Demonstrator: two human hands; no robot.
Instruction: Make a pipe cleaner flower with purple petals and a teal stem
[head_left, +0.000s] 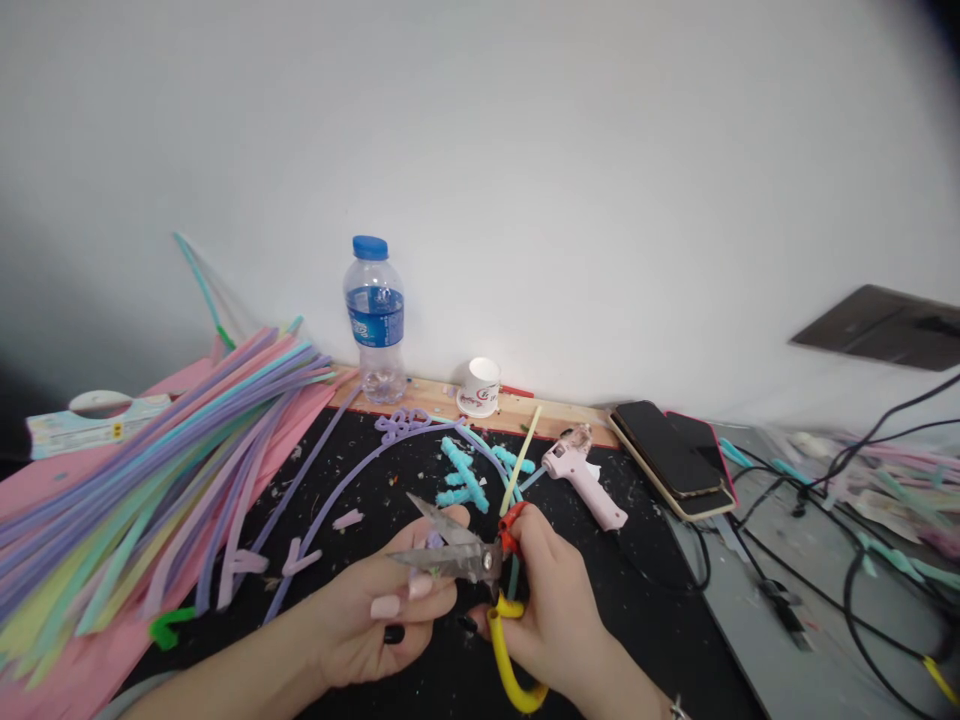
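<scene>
My right hand [559,590] grips a pair of scissors [459,562] with red and yellow handles, the blades spread apart and pointing left. Between the fingertips of my left hand [367,615] is a small purple piece [434,540], mostly hidden behind the blades; it looks like a bit of pipe cleaner. The blades cross right over these fingertips. Just beyond my hands lie fuzzy turquoise twisted pipe cleaners [461,475] and a pale yellow stem [523,455]. A long purple pipe cleaner [352,475] arches behind my left hand, with a looped purple shape [401,425] at its top.
A heap of pastel pipe cleaners [172,480] covers the left side. A water bottle [375,325] and a paper cup [480,387] stand by the wall. To the right are a pink glue gun [586,480], phones [671,450] and tangled black cables [795,560].
</scene>
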